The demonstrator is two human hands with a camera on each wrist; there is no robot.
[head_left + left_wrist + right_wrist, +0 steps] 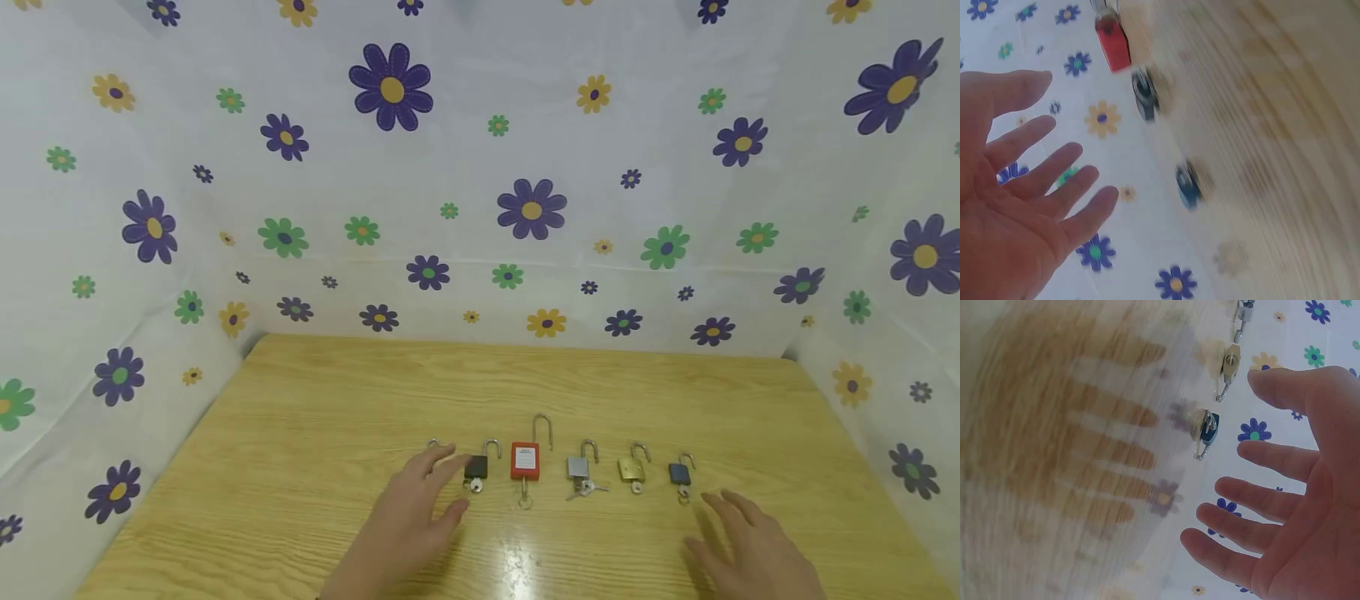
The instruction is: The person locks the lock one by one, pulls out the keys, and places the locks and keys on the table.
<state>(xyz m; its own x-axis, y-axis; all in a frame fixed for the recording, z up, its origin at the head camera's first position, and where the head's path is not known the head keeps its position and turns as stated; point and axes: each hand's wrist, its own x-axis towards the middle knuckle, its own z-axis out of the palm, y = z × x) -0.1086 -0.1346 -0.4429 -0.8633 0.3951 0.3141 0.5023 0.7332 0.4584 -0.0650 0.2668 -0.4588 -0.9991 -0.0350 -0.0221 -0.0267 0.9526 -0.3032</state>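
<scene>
Several padlocks with raised shackles lie in a row across the table. My left hand [412,512], fingers spread, hovers at the row's left end beside a black padlock [476,467]. It mostly hides a further padlock, whose shackle [433,443] peeks out above the fingers; the left wrist view shows that padlock as teal [1189,187]. To the right follow a red padlock [525,461] with a white label, a silver one [577,467], a brass one [632,470] and a dark blue one [679,474]. My right hand [757,546], empty with loosely extended fingers, is just right of the blue padlock.
Keys sit in the padlocks' lower ends; a small bunch of keys [588,487] hangs from the silver one. The wooden table [337,400] is glossy and reflects the hands. A white flower-print cloth [465,167] encloses its back and sides.
</scene>
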